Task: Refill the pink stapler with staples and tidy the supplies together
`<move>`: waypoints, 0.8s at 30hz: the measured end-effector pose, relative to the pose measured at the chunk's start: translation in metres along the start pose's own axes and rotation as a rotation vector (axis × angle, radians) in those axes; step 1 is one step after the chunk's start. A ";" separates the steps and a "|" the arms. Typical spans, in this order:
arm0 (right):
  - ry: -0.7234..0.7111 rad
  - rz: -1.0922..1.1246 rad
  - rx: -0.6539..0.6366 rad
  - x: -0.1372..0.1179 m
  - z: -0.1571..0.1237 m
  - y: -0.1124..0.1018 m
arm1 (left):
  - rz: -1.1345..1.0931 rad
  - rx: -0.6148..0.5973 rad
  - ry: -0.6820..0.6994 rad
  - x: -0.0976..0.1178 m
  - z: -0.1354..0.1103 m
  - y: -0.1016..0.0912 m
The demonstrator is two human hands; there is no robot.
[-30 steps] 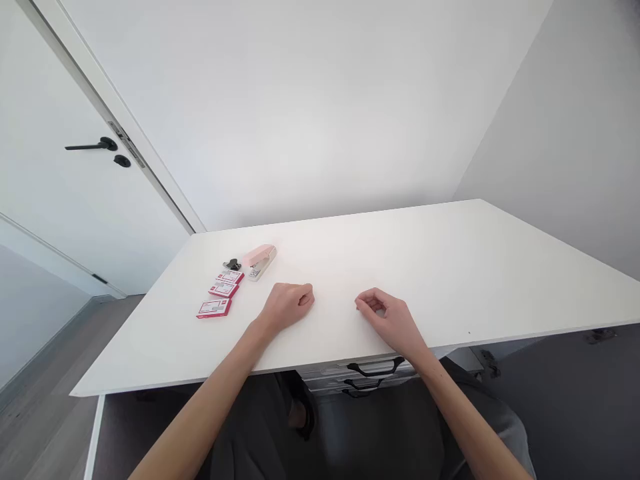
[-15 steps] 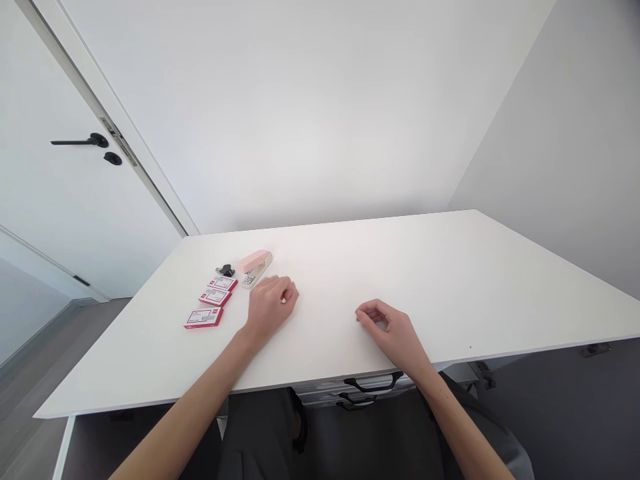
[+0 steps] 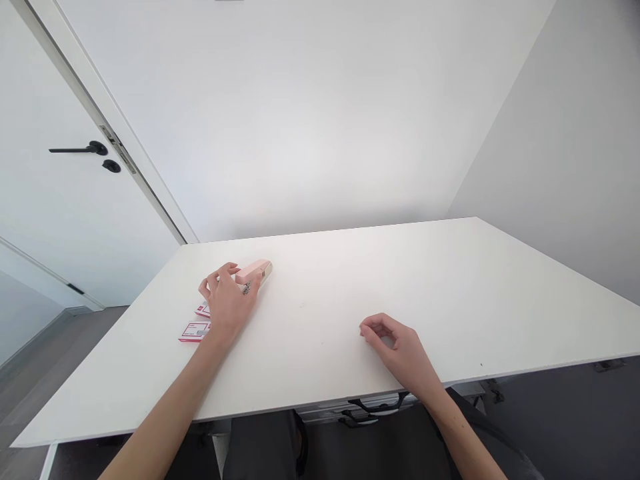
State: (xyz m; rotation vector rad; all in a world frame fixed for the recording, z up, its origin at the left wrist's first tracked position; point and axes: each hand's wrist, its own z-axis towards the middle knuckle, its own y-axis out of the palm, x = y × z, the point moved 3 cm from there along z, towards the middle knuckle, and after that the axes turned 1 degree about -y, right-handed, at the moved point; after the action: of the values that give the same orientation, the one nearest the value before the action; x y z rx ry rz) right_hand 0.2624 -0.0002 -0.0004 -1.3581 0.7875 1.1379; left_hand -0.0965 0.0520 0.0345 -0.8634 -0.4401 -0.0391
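Observation:
My left hand (image 3: 227, 300) is open at the left of the desk, its fingers spread and bent. Its thumb lies over the right side of a pink and white stapler (image 3: 254, 270); whether it presses on it I cannot tell. The other fingers reach past the stapler's left side and hide what lies under them. Below that hand a red and white small box (image 3: 193, 331) lies flat, partly covered by the wrist. Another such box (image 3: 203, 310) shows only a corner. My right hand (image 3: 393, 343) rests on the desk with curled fingers, thumb against forefinger, nothing visible in it.
The white desk (image 3: 320, 347) has its front edge close to my body and a wall (image 3: 330, 133) behind it. Black-handled drawers (image 3: 377, 405) sit under the front edge. A door with a black handle (image 3: 75, 150) stands at the left.
My left hand has moved left, from right of the stapler to over its near end and the boxes, and its fingers have opened. The right hand keeps its pose. The view has tilted slightly up.

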 end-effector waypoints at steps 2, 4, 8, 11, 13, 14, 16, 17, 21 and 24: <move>0.006 0.002 0.004 0.000 0.000 0.000 | 0.008 -0.042 -0.008 -0.001 0.000 0.002; 0.007 0.003 0.003 0.000 0.000 0.001 | 0.022 -0.078 0.006 -0.002 0.000 0.004; 0.012 0.006 -0.001 0.000 0.000 0.002 | 0.006 -0.112 0.028 -0.003 0.001 0.006; 0.011 0.011 0.000 0.001 0.001 0.002 | -0.080 -0.167 -0.009 0.004 -0.003 0.005; 0.004 0.010 0.001 0.000 0.001 0.002 | -0.167 -0.210 -0.035 0.015 -0.010 0.002; 0.001 0.008 0.000 0.000 0.001 0.002 | -0.215 -0.231 -0.038 0.022 -0.014 0.001; -0.008 0.001 -0.001 -0.001 0.001 0.002 | -0.312 -0.280 -0.009 0.039 -0.024 0.000; -0.012 -0.003 0.000 -0.002 0.002 0.002 | -0.360 -0.315 0.016 0.048 -0.028 0.001; -0.020 -0.017 0.006 -0.003 0.003 0.002 | -0.498 -0.482 0.160 0.083 -0.043 0.010; -0.018 -0.019 0.012 -0.003 0.004 0.002 | -0.547 -0.589 0.249 0.102 -0.050 0.020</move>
State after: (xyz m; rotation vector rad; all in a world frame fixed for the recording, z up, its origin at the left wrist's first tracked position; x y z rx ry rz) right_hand 0.2590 0.0030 0.0019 -1.3412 0.7654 1.1277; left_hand 0.0189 0.0422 0.0317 -1.2719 -0.4244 -0.8049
